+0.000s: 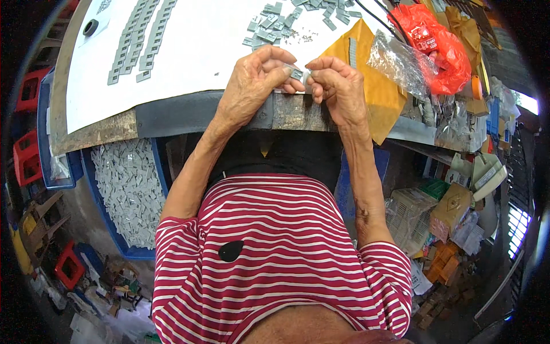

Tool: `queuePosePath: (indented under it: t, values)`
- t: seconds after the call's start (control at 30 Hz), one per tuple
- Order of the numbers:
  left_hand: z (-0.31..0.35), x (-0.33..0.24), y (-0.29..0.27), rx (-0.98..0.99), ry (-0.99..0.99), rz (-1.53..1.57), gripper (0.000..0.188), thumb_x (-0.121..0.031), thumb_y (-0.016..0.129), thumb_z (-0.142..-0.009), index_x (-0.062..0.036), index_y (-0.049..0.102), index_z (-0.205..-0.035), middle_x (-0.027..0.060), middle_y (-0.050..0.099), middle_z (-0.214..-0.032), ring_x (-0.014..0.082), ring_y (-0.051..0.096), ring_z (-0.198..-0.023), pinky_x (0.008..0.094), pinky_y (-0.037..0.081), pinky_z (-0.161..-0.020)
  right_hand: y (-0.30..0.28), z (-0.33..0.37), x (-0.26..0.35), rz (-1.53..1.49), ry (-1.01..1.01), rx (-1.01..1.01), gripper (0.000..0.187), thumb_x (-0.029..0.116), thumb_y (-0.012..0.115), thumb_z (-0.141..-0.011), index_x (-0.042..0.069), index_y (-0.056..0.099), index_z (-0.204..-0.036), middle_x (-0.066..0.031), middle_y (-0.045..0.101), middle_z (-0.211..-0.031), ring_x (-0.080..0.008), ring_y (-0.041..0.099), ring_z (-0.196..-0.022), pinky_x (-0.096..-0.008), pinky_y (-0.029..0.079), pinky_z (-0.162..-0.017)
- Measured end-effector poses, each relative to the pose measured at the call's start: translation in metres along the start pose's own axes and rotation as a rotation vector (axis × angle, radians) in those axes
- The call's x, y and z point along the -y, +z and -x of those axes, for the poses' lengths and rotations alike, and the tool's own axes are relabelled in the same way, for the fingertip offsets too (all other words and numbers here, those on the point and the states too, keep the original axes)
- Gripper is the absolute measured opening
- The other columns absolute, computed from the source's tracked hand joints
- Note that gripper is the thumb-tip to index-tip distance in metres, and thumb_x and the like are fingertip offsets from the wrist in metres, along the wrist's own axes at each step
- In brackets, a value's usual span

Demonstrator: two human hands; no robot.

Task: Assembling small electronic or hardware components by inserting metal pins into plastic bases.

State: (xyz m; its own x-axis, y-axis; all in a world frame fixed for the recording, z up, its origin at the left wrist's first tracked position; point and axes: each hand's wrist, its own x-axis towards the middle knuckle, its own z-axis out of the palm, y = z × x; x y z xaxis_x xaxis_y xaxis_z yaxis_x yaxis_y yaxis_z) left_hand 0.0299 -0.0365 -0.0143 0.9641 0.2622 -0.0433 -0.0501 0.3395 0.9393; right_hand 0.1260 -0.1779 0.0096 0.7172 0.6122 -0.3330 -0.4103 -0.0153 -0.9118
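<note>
Both hands meet at the near edge of the workbench point(172, 117), over the white sheet point(189, 46) that covers it; the left hand point(255, 86) has its fingers curled and its thumb and forefinger pinched on a small grey part point(296, 73); the right hand point(341, 86) is curled too, its fingertips drawn together just right of that part, and whether they grip it or only touch it I cannot tell; the part is a short flat piece held between the two hands, its long axis running roughly left to right with the right end tipped a little nearer, though it is too small to read more of its shape; several loose grey parts point(275, 23) of the same kind lie in a scatter just beyond the hands, and more are laid in long rows point(137, 40) on the far left of the sheet; a yellow envelope point(381, 92) lies under and to the right of the right hand, with a clear plastic bag point(398, 60) on it and a red plastic bag point(438, 46) farther right; below the bench on the left a blue crate point(94, 195) is heaped with grey parts; a red-and-white striped shirt point(275, 258) fills the near middle
</note>
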Motion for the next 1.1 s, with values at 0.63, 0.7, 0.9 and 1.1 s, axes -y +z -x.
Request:
queuePosePath:
  t: [0.63,0.7,0.9,1.1]
  values:
    - [0.002,-0.001,0.002,-0.006,-0.054,0.027,0.023,-0.009,0.052,-0.087,0.0061,0.049,-0.105,0.0149,0.063,-0.077,0.0153,0.063,-0.07,0.0241,0.053,-0.068,0.005,0.011,-0.005,0.149,-0.179,0.04,0.012,0.001,0.057,-0.077,-0.004,0.061,-0.087,-0.004,0.058,-0.063,-0.0069,0.052,-0.052,-0.0179,0.042,-0.047]
    - [0.002,-0.002,0.003,-0.014,-0.045,0.022,0.022,-0.008,0.051,-0.087,0.0056,0.051,-0.104,0.0139,0.064,-0.076,0.013,0.061,-0.067,0.0229,0.051,-0.066,0.004,0.011,-0.006,0.121,-0.188,0.041,0.012,0.001,0.057,-0.077,-0.004,0.061,-0.088,-0.004,0.058,-0.063,-0.0069,0.052,-0.052,-0.018,0.042,-0.047]
    - [0.001,0.003,0.0,0.0,0.013,-0.098,0.018,-0.005,0.052,-0.085,0.0038,0.054,-0.1,0.01,0.063,-0.081,0.0108,0.059,-0.073,0.0217,0.049,-0.072,0.0,0.01,-0.008,0.087,-0.192,0.041,0.012,0.0,0.057,-0.078,-0.004,0.061,-0.088,-0.004,0.059,-0.066,-0.0068,0.052,-0.052,-0.018,0.043,-0.047]
    - [0.003,0.003,0.004,-0.012,0.047,-0.15,0.014,-0.004,0.052,-0.084,0.0018,0.058,-0.095,0.0065,0.062,-0.081,0.0097,0.059,-0.074,0.0215,0.049,-0.07,-0.002,0.011,-0.011,0.088,-0.144,0.051,0.011,0.0,0.058,-0.078,-0.004,0.061,-0.088,-0.0035,0.06,-0.068,-0.0062,0.052,-0.053,-0.0174,0.043,-0.047]
